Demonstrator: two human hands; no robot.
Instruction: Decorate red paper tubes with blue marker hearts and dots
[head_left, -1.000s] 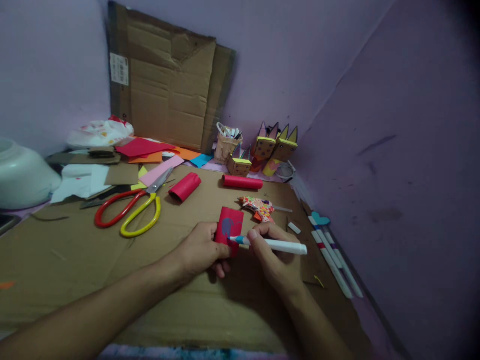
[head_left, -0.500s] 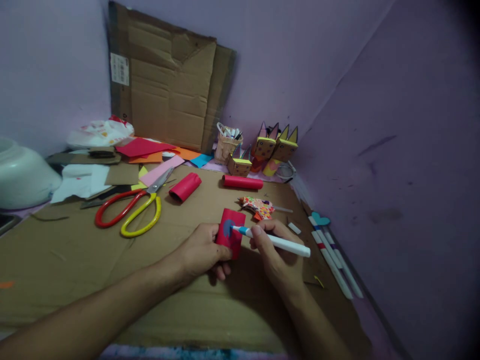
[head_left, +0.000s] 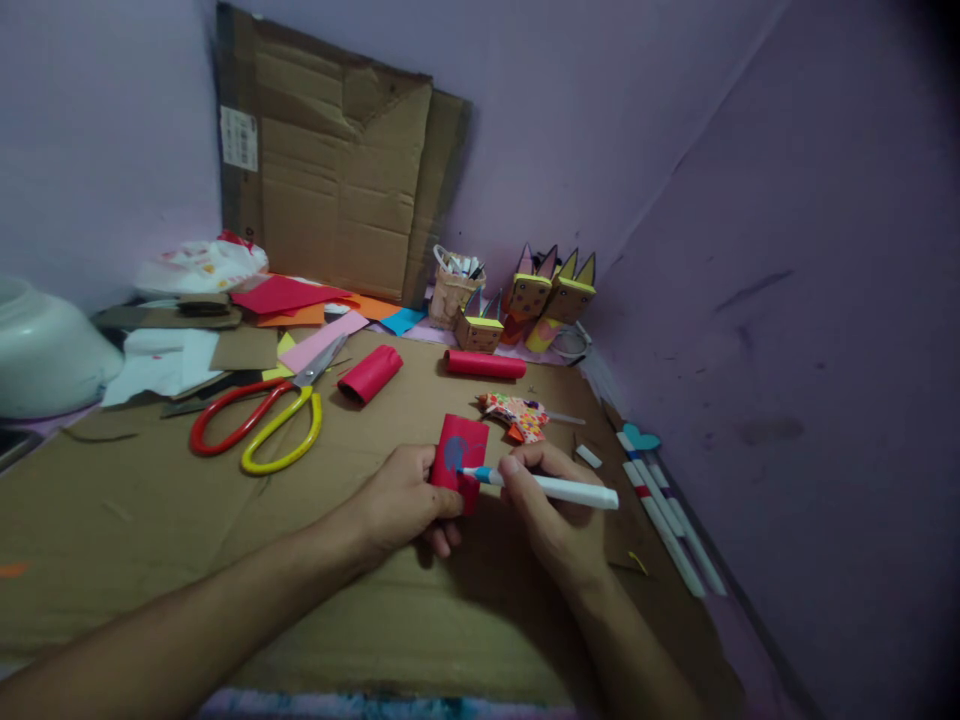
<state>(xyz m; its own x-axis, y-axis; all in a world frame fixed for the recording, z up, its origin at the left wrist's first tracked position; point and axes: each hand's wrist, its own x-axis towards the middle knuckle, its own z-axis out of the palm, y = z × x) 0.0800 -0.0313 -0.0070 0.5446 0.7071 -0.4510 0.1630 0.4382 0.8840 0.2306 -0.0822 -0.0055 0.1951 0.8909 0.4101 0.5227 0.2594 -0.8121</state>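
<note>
Pinching a pen (head_left: pixel 559 489) lying three-to-nine in my right hand (head_left: pixel 556 532), tip on the roll (head_left: pixel 463 446) my left hand (head_left: pixel 401 505) clasps.

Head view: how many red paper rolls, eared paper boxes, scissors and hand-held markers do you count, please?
Red paper rolls: 3, one in the left hand
Eared paper boxes: 3
Scissors: 1
Marker, in the right hand: 1
Total: 8

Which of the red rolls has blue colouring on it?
The roll in the left hand; the fat roll and thin roll beyond are plain red.
</note>
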